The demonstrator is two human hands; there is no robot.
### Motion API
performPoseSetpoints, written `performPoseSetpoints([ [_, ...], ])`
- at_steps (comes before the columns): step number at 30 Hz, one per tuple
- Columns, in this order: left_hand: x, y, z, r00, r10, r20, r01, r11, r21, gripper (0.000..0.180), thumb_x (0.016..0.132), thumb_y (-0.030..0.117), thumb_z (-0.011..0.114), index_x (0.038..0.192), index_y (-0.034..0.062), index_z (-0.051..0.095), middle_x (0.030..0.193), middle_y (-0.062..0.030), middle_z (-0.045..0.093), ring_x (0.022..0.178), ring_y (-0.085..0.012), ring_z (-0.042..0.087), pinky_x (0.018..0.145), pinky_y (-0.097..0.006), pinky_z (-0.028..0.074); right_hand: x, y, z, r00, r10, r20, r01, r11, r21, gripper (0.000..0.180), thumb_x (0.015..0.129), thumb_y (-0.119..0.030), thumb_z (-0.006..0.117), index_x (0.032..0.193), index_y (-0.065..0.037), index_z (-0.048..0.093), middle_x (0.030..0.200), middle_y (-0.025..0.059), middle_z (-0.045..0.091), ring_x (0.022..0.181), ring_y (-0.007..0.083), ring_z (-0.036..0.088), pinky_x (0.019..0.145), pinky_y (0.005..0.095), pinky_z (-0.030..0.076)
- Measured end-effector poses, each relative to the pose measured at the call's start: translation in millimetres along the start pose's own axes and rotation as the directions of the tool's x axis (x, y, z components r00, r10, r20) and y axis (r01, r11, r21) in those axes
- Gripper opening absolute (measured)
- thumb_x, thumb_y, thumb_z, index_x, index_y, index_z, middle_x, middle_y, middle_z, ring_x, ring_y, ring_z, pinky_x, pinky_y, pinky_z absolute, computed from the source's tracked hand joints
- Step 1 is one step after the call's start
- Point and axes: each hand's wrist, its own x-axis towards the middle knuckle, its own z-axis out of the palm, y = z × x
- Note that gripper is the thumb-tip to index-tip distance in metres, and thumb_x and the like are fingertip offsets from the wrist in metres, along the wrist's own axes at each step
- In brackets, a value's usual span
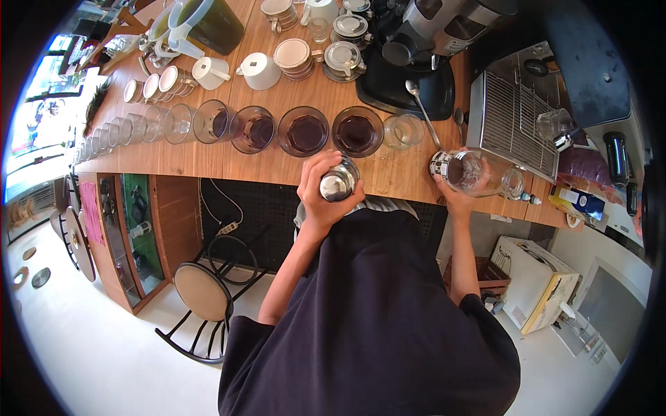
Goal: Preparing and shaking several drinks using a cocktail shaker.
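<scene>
My left hand (318, 186) is closed around a rounded, shiny metal vessel (338, 183) at the counter's front edge. Its underside or lid faces up; I cannot tell which. To the right, my right hand (456, 196) grips a clear glass jar (479, 173) with a patterned band at one end. The jar is tilted, and something dark shows near the band. Just beyond my left hand stand a glass of dark liquid (357, 132) and a second dark-filled glass (304, 132). Beside them on the right is a clear glass (404, 131).
A row of glasses (154, 123) runs left along the wooden counter (201, 160). Behind are white mugs (261, 71), a pitcher of dark greenish liquid (215, 28) and a coffee machine (444, 28). A long spoon (423, 114) and wire drying rack (517, 121) lie right.
</scene>
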Motion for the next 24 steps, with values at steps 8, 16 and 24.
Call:
performPoseSetpoints([
  [8,2,-2,-1,0.997,-0.070,0.028,0.071,0.997,-0.033,0.052,0.066,0.010,0.088,0.110,-0.0010,0.061,0.110,-0.0177,0.070,0.104,-0.0288,0.070,0.093,-0.039,0.055,-2,0,-1,1.000,-0.017,-0.012,0.016,0.999,-0.043,0.108,0.073,-0.003,0.090,0.155,-0.008,0.020,0.149,0.0215,0.048,0.135,0.0305,0.051,0.115,0.0448,0.042],
  [16,4,-6,-3,0.999,-0.026,0.034,0.028,0.999,-0.039,0.057,0.066,0.011,0.087,0.113,-0.0025,0.060,0.108,-0.0175,0.070,0.101,-0.0283,0.070,0.093,-0.039,0.055,-2,-2,-7,1.000,-0.002,0.018,0.003,0.998,-0.059,0.106,0.073,-0.003,0.091,0.153,-0.004,0.021,0.148,0.0228,0.049,0.136,0.0308,0.050,0.116,0.0448,0.041],
  [24,-10,-22,0,0.997,0.054,0.049,-0.053,0.998,-0.032,0.068,0.064,0.009,0.087,0.123,-0.0002,0.056,0.117,-0.0179,0.068,0.110,-0.0290,0.066,0.096,-0.041,0.053,-2,-14,6,0.996,0.050,-0.078,-0.044,0.997,0.070,0.092,0.070,-0.011,0.094,0.143,0.003,0.039,0.136,0.0135,0.056,0.123,0.0234,0.057,0.106,0.0376,0.047],
])
